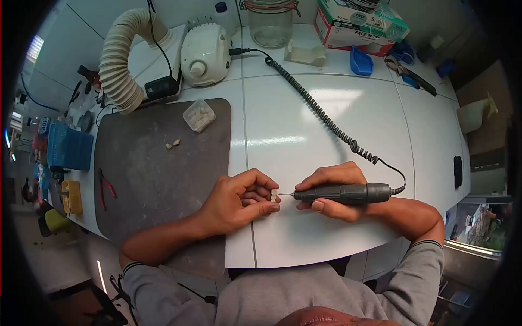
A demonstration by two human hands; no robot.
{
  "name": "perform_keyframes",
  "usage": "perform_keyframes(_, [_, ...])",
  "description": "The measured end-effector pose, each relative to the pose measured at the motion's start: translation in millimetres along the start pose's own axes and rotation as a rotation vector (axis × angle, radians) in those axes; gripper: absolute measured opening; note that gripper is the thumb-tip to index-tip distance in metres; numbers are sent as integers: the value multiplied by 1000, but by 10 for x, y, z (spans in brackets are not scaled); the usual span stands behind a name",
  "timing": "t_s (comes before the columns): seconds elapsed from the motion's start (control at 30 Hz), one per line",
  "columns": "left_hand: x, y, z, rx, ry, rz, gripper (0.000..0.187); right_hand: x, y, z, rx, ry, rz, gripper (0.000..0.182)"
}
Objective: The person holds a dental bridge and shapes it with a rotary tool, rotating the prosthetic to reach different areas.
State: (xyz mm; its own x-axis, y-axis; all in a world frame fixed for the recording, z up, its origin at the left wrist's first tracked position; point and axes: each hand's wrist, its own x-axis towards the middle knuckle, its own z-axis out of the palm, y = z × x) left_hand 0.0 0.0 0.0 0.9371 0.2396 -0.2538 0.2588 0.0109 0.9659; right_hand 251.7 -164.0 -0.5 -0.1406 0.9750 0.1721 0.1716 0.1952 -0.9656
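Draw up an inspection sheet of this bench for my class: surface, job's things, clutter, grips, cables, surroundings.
Surface: white tabletop; dark mat at left, marked with pale smears.
Job's things: small pale piece; black handpiece, its thin bit pointing at the piece; contact unclear.
Clutter: clear box of pale pieces, two loose fragments and red-handled pliers on the mat.
Grips: left grip pinches the piece; right grip holds the handpiece.
Cables: coiled black cord links handpiece and white unit across the tabletop.
Surroundings: ribbed hose, glass jar and face-mask box at the back.
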Motion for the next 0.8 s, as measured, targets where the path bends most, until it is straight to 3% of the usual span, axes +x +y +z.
perform_keyframes(0.2, [3,-12,36,-105,28,-6,25,21,61,46,44,33,-53,36])
perform_keyframes(0.8, [26,100,-52,-135,-102,-93,22,26,61,43,-23,-3,-70,39])
